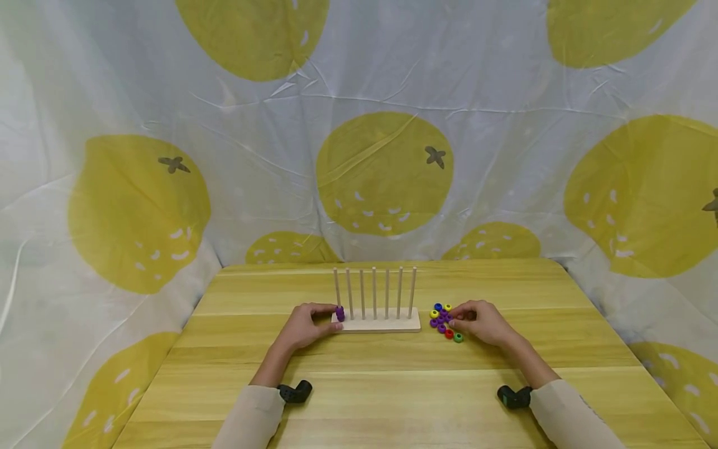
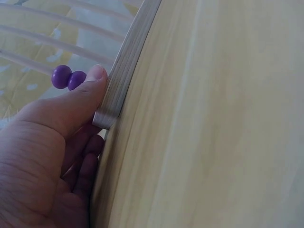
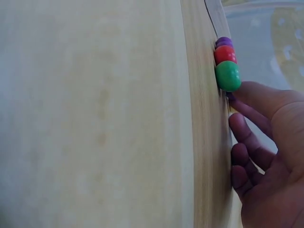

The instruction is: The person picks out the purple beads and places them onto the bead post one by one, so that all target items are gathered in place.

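A pale wooden peg stand point(image 1: 387, 324) with several upright pegs stands on the table. Two purple beads point(image 1: 339, 313) are stacked on its leftmost peg. My left hand point(image 1: 305, 325) grips the stand's left end, thumb at the front edge and fingers behind; the left wrist view shows the thumb point(image 2: 90, 90) against the base beside the purple beads. To the right of the stand, my right hand point(image 1: 481, 322) pinches a purple bead point(image 1: 447, 318) at the edge of a bead cluster. In the right wrist view, a green bead point(image 3: 228, 76) partly hides those fingertips.
The loose cluster also has yellow beads point(image 1: 434, 314), a blue bead point(image 1: 438, 307), a red bead point(image 1: 449, 334) and several purple ones. Below them lies the wood-grain table point(image 1: 381, 399). A lemon-print curtain point(image 1: 269, 168) hangs behind and at both sides.
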A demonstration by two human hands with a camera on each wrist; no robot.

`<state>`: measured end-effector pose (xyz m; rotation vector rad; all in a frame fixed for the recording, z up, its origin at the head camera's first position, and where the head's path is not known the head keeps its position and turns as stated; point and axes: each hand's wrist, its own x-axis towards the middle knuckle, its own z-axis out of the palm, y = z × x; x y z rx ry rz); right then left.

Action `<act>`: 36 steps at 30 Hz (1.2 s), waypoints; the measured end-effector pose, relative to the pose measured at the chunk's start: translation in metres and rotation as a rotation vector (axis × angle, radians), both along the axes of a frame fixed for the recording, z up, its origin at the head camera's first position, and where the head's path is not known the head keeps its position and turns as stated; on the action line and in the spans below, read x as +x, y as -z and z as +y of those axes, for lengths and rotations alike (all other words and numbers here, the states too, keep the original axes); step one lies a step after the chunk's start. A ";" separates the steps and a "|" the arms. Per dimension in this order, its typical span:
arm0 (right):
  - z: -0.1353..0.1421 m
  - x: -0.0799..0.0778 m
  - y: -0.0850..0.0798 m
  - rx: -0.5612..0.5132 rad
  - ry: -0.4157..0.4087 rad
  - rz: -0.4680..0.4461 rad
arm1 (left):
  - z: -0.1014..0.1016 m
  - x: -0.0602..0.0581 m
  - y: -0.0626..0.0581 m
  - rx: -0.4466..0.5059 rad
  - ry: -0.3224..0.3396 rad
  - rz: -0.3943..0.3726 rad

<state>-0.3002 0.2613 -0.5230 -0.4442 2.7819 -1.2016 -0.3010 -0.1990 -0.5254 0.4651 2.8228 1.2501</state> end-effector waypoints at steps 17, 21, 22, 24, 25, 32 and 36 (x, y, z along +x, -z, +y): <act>0.007 0.000 -0.018 0.031 0.033 0.049 | 0.000 0.001 -0.002 0.012 -0.008 -0.012; 0.008 -0.001 -0.031 0.025 0.024 0.099 | 0.000 0.001 -0.001 0.008 -0.010 -0.009; 0.007 -0.002 -0.035 0.020 0.021 0.107 | 0.000 0.001 -0.001 0.007 -0.010 -0.010; 0.006 -0.003 -0.041 0.009 0.014 0.117 | 0.000 0.001 0.000 0.005 -0.011 -0.011; 0.005 -0.003 -0.045 0.003 0.017 0.118 | 0.000 0.001 0.000 0.006 -0.011 -0.011; -0.005 -0.006 -0.069 -0.038 0.026 0.108 | 0.000 0.001 -0.001 0.015 -0.007 -0.008; -0.013 -0.005 -0.082 -0.053 0.009 0.114 | 0.000 0.001 -0.001 0.009 -0.003 -0.004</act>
